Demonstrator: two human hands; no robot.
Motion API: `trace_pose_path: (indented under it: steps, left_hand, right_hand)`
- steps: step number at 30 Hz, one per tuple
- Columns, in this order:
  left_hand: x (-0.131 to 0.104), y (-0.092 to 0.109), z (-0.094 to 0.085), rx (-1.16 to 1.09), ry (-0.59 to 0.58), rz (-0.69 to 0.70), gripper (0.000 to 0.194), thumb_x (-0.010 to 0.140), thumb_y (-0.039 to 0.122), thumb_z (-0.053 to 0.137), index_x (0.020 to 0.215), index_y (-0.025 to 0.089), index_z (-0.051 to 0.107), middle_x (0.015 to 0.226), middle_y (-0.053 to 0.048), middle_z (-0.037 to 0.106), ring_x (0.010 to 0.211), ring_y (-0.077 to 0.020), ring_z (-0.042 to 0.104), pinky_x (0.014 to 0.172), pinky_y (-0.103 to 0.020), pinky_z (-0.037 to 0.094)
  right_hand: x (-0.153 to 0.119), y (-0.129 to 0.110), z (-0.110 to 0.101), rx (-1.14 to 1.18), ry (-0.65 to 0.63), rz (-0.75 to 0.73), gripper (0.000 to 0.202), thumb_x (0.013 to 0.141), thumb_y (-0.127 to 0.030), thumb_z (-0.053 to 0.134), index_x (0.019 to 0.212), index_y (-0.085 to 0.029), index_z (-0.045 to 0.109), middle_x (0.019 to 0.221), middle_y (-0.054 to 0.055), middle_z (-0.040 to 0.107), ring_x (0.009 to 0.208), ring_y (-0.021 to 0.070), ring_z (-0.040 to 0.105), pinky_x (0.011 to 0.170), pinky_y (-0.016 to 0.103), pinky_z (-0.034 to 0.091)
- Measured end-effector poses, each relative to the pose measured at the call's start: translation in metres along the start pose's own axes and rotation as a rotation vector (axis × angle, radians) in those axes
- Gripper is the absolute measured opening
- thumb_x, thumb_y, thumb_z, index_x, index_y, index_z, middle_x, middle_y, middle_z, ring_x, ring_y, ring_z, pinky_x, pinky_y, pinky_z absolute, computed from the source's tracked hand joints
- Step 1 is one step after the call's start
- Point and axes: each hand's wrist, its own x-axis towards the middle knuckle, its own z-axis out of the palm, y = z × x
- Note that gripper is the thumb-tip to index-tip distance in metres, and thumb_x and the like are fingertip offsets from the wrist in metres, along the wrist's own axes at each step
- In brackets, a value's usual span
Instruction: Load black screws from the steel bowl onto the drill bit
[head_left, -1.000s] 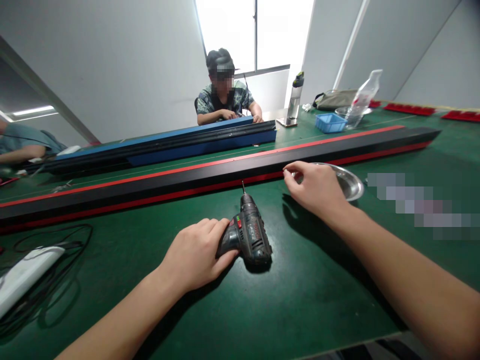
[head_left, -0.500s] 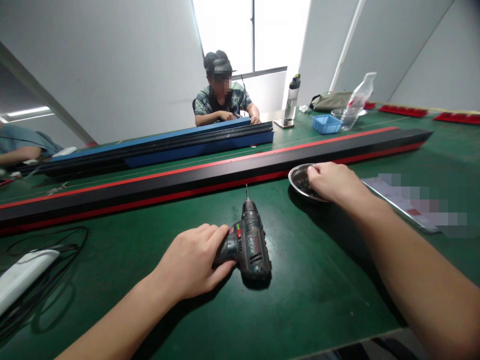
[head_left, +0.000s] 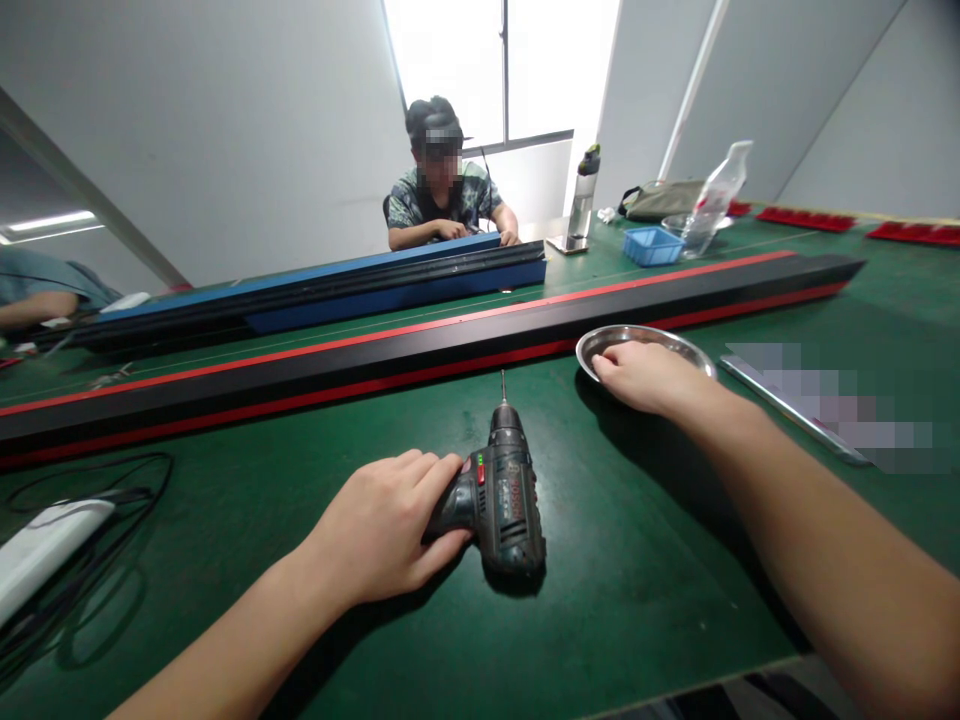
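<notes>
We're gripping the black drill (head_left: 512, 505) in our left hand (head_left: 394, 520), fingers closing round its handle, its bit pointing at the long black-and-red bar (head_left: 420, 355). And over on the right, our right hand (head_left: 649, 378) is dipping into the metal bowl (head_left: 701, 352), just beside the bar; the fingers are bending, fingertips hiding, so we're not telling whether they're pinching anything.

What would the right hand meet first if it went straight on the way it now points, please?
Probably the left wall of the bowl, though how deep the right hand reaches inside is unclear.
</notes>
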Motion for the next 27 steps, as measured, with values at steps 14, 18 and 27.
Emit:
trace_pose_path:
  steps: [14, 18, 27]
  left_hand:
    - [0.0, 0.0, -0.001, 0.007, 0.0, 0.005, 0.049, 0.096, 0.044, 0.058, 0.137, 0.018, 0.052, 0.112, -0.011, 0.07, 0.099, -0.0291, 0.066, 0.087, -0.045, 0.054]
    - [0.0, 0.001, -0.001, 0.012, 0.002, 0.004, 0.048, 0.096, 0.044, 0.059, 0.136, 0.018, 0.052, 0.112, -0.011, 0.07, 0.099, -0.0289, 0.066, 0.087, -0.044, 0.054]
    - [0.001, 0.001, -0.001, 0.004, 0.006, 0.007, 0.048, 0.096, 0.044, 0.058, 0.136, 0.018, 0.053, 0.112, -0.011, 0.071, 0.099, -0.0293, 0.066, 0.087, -0.045, 0.054]
  right_hand:
    - [-0.001, -0.002, -0.009, 0.075, 0.113, 0.023, 0.031, 0.09, -0.029, 0.058, 0.11, -0.021, 0.08, 0.106, 0.013, 0.078, 0.091, 0.0263, 0.072, 0.083, 0.034, 0.053]
    - [-0.001, 0.0, -0.01, 0.098, 0.128, -0.004, 0.042, 0.082, -0.017, 0.061, 0.119, -0.021, 0.079, 0.112, 0.014, 0.077, 0.091, 0.0254, 0.072, 0.084, 0.033, 0.053]
    - [-0.01, -0.009, -0.016, 0.147, 0.148, 0.031, 0.035, 0.081, -0.018, 0.066, 0.11, -0.026, 0.082, 0.096, 0.006, 0.081, 0.088, 0.0251, 0.074, 0.084, 0.033, 0.053]
